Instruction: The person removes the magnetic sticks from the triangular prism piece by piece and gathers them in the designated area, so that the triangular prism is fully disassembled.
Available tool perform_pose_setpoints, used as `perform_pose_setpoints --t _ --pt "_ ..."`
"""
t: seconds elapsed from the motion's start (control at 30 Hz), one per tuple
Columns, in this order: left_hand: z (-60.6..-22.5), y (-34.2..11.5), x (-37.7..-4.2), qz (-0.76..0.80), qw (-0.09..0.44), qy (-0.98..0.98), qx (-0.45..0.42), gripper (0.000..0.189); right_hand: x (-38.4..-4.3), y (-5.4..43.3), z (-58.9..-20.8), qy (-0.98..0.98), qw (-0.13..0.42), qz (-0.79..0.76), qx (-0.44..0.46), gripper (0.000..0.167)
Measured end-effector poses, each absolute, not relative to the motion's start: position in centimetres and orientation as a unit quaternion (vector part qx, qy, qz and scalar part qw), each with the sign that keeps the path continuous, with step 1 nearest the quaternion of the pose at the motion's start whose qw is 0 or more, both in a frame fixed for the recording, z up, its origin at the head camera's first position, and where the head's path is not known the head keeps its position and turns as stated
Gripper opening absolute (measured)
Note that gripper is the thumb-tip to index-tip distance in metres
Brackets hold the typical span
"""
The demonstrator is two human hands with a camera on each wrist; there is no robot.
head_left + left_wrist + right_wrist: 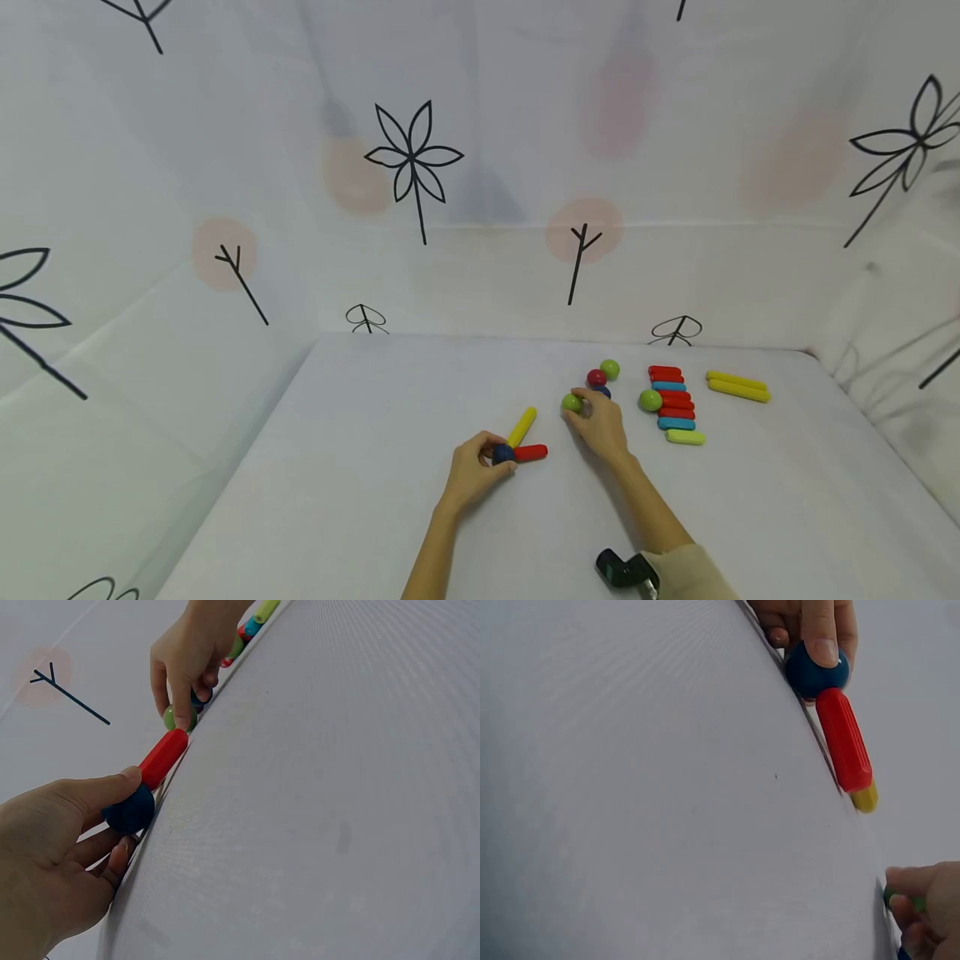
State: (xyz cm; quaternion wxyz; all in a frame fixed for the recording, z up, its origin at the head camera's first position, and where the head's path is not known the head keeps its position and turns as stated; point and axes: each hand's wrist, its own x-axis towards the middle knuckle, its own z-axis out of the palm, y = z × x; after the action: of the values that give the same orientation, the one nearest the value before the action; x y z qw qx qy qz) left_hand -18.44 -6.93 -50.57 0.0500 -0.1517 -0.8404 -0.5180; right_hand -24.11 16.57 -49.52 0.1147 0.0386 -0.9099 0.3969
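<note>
My left hand [472, 473] grips a dark blue ball [503, 454]. Joined to that ball are a red rod [531, 452], pointing right, and a yellow rod [522, 426], slanting away. In the left wrist view the thumb lies along the blue ball [130, 810] near the red rod [163, 759]. With thumb and fingers my right hand [600, 427] pinches a green ball [572, 403], right of the yellow rod and apart from it. Just behind that hand sit a partly hidden blue ball [602, 390], a red ball [596, 377] and another green ball [610, 369].
To the right lies a column of red, blue and lime rods [677, 406], with a green ball [650, 400] against its left side. Two yellow rods [738, 387] lie farther right. A black device [627, 571] is at the right forearm. A patterned white cloth rises behind the table [337, 400].
</note>
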Motion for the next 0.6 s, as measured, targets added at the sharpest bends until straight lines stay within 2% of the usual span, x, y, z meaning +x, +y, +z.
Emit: perform_pose_setpoints --t 0.23,0.6 --pt "-50.5 -6.9 -18.4 -0.513 0.042 -0.845 -0.144 0.032 -24.3 17.2 -49.2 -0.951 0.177 0.245 0.061 0.042" --pt "-50.4 -6.9 -18.3 -0.518 0.046 -0.842 -0.146 0.031 -24.8 18.4 -49.7 -0.944 0.196 0.254 0.073 0.046"
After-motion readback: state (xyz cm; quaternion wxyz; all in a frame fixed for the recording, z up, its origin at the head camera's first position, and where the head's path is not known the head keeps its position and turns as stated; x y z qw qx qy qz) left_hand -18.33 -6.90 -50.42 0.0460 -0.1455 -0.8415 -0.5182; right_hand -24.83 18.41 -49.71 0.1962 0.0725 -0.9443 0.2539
